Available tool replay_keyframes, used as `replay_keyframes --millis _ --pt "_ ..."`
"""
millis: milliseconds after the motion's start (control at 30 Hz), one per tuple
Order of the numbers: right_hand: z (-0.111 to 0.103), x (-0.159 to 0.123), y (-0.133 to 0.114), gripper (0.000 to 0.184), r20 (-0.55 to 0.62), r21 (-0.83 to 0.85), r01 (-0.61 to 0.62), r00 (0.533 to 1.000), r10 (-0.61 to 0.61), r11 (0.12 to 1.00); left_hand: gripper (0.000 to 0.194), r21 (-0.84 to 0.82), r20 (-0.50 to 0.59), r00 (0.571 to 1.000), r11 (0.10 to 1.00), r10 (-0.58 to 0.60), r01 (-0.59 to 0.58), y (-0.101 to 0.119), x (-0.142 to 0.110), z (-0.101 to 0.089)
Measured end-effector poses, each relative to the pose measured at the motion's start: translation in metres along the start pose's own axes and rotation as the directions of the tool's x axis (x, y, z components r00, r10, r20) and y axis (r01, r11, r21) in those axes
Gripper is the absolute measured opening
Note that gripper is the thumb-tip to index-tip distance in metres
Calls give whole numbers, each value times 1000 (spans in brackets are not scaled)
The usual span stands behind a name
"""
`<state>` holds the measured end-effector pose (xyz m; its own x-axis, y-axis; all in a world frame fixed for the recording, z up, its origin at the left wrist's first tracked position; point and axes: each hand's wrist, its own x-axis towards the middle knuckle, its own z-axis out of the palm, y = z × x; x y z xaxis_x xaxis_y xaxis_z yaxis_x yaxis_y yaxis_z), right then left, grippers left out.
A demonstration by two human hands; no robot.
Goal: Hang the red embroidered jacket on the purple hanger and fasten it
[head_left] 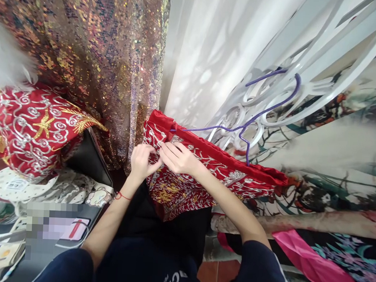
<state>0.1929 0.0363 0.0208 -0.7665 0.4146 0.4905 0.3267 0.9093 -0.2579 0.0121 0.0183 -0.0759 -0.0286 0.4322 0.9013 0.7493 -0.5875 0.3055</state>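
- Sequined curtain [95,49] glitters behind.
- Red embroidered garment [185,195] spreads over the lap, likely soft but weighty; satin band [206,145] offers purchase.
- Purple hanger [254,117] meets band.
- Left hand [140,161], right hand [179,157]: fingers bent at garment, grip unclear.

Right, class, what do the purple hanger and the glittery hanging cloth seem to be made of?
The purple hanger looks like smooth, probably plastic-coated wire: it is thin, bent and evenly coloured. The glittery cloth looks like shiny sequined fabric: small flakes catch the light.
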Motion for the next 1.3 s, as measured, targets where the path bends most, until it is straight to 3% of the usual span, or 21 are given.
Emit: replay_keyframes --millis 33,100,133,200,267,300,400,500,667,833,900,967,1033,1100,1200,1300 --pt "1 -1 -3 23 -25 -17 44 999 -44 999 15 -7 79 997 1000 4 -3 1 -4 1" --pt "2 -1 -8 24 -54 -189 180 980 -193 965 10 -10 138 990 1000 -7 8 2 -7 4" --pt "2 -1 -10 25 -54 -334 261 954 -295 906 12 -9 140 990 1000 -2 4 3 -7 5" --pt "2 -1 -13 27 -30 -619 367 872 -488 694 20 -13 149 988 999 44 -43 4 -4 6" --pt "1 -1 -13 26 -43 -779 337 812 -582 528 22 -40 161 983 995 94 -88 7 0 6" --pt "0 0 -14 25 -81 -817 284 805 -588 502 23 -52 170 980 994 101 -94 9 1 5" --pt "-1 2 -14 20 -209 -847 119 822 -530 518 23 -61 203 977 997 57 -45 14 1 3" --pt "-2 5 -15 19 -252 -853 52 831 -497 519 25 -64 202 979 998 -6 19 20 -3 1" --pt "-5 11 -12 14 -382 -828 -77 803 -458 555 28 -58 174 984 997 -34 45 26 -10 -1" --pt "-16 15 -18 17 -313 -772 -1 871 -379 635 27 -68 177 982 994 -71 84 25 -11 -4" --pt "-22 22 -25 19 -341 -695 -80 912 -230 715 27 -75 197 976 992 -89 105 24 -12 -3" --pt "-27 34 -32 33 -418 -588 -295 908 29 753 28 -72 202 973 989 -109 126 23 -12 -1" --pt "-26 48 -38 41 -463 -480 -511 838 289 713 28 -72 199 971 986 -131 148 24 -12 2" --pt "-21 62 -38 39 -440 -383 -620 775 455 685 27 -71 203 964 980 -170 188 26 -11 3" --pt "-13 76 -33 37 -398 -195 -602 770 498 775 24 -64 240 935 957 -261 284 27 -8 3" --pt "-8 79 -29 43 -445 17 -444 799 404 896 20 -127 333 870 897 -363 423 24 -9 1"
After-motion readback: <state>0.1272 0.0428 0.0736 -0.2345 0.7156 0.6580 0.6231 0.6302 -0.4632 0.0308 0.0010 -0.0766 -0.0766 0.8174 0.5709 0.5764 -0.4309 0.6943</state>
